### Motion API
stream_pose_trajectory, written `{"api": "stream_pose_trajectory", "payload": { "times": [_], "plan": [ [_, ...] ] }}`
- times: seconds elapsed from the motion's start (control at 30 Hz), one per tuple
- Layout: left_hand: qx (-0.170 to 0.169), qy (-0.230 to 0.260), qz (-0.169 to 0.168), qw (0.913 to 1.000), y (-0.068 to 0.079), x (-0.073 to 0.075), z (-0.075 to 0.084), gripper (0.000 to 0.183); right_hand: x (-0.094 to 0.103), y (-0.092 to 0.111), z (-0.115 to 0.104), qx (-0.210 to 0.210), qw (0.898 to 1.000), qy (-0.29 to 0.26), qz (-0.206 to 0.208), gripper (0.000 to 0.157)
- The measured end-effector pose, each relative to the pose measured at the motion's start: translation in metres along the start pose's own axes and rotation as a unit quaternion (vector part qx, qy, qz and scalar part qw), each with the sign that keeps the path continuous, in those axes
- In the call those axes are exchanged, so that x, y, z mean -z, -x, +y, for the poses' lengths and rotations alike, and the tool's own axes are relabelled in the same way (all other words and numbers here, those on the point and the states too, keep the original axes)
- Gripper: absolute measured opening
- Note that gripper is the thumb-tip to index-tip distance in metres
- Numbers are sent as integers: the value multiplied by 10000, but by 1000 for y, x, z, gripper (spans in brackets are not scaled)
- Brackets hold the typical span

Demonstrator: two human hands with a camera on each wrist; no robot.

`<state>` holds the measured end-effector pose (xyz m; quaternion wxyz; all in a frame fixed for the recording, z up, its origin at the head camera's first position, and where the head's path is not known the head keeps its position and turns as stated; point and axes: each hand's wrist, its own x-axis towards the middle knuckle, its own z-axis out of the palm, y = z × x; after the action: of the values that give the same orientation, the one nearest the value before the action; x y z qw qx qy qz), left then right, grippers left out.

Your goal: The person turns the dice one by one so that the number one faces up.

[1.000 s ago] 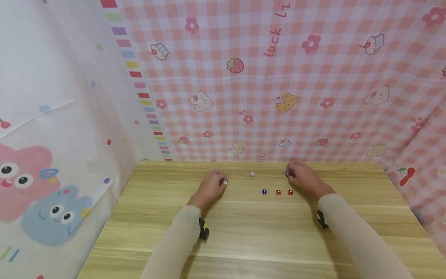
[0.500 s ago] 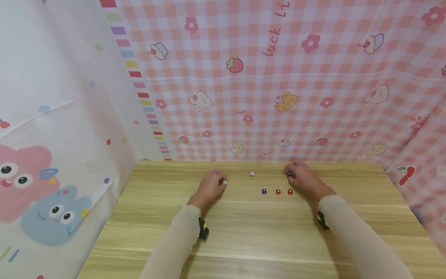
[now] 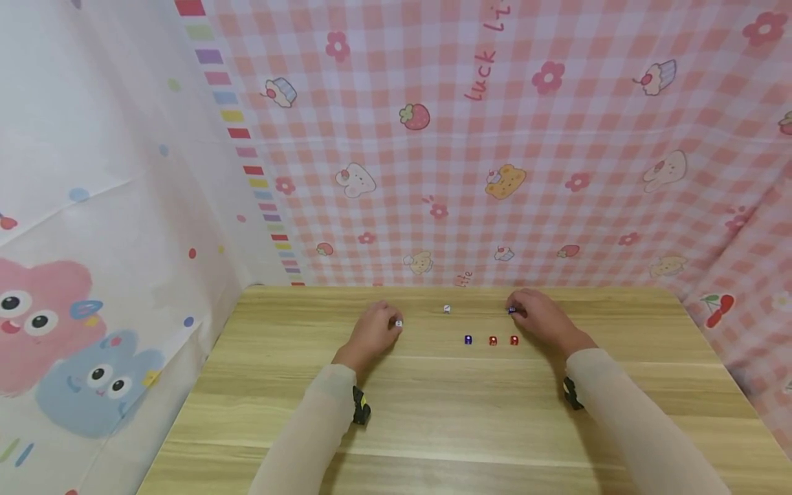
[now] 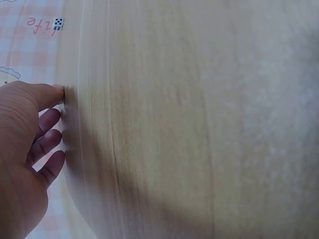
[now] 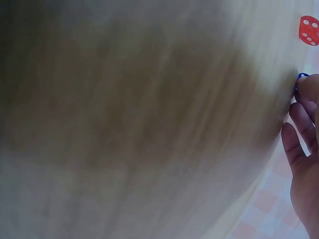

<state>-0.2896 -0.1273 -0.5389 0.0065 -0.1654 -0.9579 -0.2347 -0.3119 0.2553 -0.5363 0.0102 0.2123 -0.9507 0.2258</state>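
Observation:
At the left, my left hand (image 3: 374, 330) pinches a white die (image 3: 399, 323) against the tabletop; in the left wrist view the thumb hides nearly all of it. On the right, a blue die (image 3: 511, 310) sits between the thumb and fingers of my right hand (image 3: 541, 317). Its blue edge peeks out past the thumb in the right wrist view. Another white die (image 3: 447, 309) lies between the two hands. Nearer to me, a second blue die (image 3: 468, 339) and two red dice, one in the middle (image 3: 493, 340) and one at the right (image 3: 514, 340), form a row.
The wooden table (image 3: 433, 412) ends at the back against a pink checked cloth (image 3: 445, 151). A white printed cloth (image 3: 124, 206) hangs along the left side. Both forearms reach across the table, each with a dark wrist strap.
My right fingers have shifted slightly, and the blue die in them shows a differently turned face. The left hand and the dice lying loose look unmoved; the head view has drifted a little.

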Motion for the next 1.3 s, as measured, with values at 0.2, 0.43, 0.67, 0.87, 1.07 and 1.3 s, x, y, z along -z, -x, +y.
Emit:
{"api": "stream_pose_trajectory", "payload": {
  "times": [0.2, 0.43, 0.67, 0.87, 1.07, 1.3],
  "plan": [
    [44, -69, -17, 10000, 1, 0, -3, 9, -3, -1, -3, 101, 9997, 137, 201, 12],
    [35, -55, 32, 10000, 2, -1, -5, 10, -5, 0, -5, 35, 9997, 147, 195, 12],
    [-19, -26, 40, 10000, 2, -2, -5, 8, -5, 0, -4, -24, 9999, 103, 130, 13],
    [-57, -56, 22, 10000, 2, -3, -5, 8, -3, 1, -3, -16, 10000, 57, 43, 12],
    [-76, -53, 46, 9999, 1, -3, -4, 7, 0, 0, -5, 113, 9997, 207, 59, 15],
    [-116, -19, 102, 9999, -1, -3, -4, 7, -1, -1, -6, 183, 9987, 476, 39, 20]
  ]
}}
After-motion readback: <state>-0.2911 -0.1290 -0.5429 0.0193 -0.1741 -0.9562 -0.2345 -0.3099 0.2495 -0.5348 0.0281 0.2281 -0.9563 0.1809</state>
